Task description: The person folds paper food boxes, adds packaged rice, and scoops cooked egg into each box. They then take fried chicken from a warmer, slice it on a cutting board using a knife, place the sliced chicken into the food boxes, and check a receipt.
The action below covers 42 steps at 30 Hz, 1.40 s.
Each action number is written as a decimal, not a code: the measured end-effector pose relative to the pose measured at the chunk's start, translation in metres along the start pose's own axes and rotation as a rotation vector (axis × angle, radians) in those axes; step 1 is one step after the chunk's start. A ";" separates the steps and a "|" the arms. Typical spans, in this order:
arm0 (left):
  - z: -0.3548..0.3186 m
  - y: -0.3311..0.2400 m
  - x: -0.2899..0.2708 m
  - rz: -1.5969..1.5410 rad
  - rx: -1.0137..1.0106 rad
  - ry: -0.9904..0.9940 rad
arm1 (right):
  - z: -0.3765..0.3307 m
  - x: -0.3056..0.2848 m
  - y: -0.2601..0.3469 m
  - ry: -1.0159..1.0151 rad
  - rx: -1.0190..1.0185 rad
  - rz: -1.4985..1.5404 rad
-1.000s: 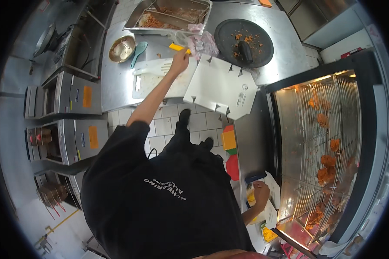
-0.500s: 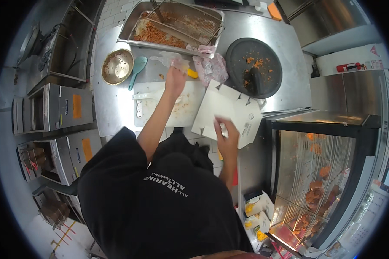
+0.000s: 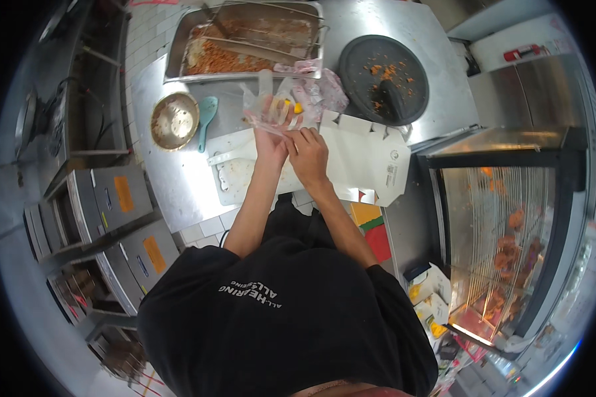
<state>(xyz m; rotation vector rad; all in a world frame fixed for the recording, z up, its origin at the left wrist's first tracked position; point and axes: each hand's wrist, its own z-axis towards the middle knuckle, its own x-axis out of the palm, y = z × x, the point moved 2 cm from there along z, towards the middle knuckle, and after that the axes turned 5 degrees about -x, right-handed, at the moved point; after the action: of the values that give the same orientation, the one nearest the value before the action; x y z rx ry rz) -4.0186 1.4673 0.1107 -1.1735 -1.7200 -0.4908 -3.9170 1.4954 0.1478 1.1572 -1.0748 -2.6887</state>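
One head camera looks steeply down, from near, over the black shirt (image 3: 278, 331), with the desk (image 3: 187, 188) at twelve o'clock.

Your left hand (image 3: 273, 126): extended toward 12 o'clock, fingers spread. Your right hand (image 3: 308, 157): at its 4 o'clock, fingers bent, pinching. Your left forearm (image 3: 255, 202), right forearm (image 3: 344, 221): bare, angled inward.

black shirt (image 3: 291, 337): white lettering (image 3: 250, 292) | white carton (image 3: 357, 155): dark print (image 3: 392, 172), illegible
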 end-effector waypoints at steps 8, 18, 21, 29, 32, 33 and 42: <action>-0.028 0.041 0.014 0.681 -0.001 0.121 | -0.024 -0.040 -0.016 -0.104 0.092 -0.089; -0.091 0.075 0.019 0.750 0.134 -0.086 | -0.074 -0.079 -0.008 -0.139 -0.008 -0.067; -0.126 0.080 0.008 1.136 0.081 -0.041 | -0.090 -0.095 -0.011 -0.140 -0.029 -0.056; -0.123 0.106 -0.016 0.539 -0.053 -0.150 | -0.132 -0.112 -0.003 -0.176 -0.133 -0.040; -0.123 0.118 -0.021 0.341 -0.202 -0.091 | -0.140 -0.115 -0.001 -0.189 -0.182 -0.107; -0.125 0.120 -0.022 0.364 -0.200 -0.104 | -0.142 -0.117 -0.002 -0.186 -0.178 -0.110; -0.155 0.130 -0.011 1.716 0.589 0.201 | -0.137 -0.140 -0.016 -0.284 0.105 0.009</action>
<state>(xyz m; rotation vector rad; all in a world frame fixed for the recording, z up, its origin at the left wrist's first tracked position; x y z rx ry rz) -3.8296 1.4060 0.1486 -1.5554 -0.1896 0.8536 -3.7231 1.4663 0.1601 0.7937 -1.2648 -2.8832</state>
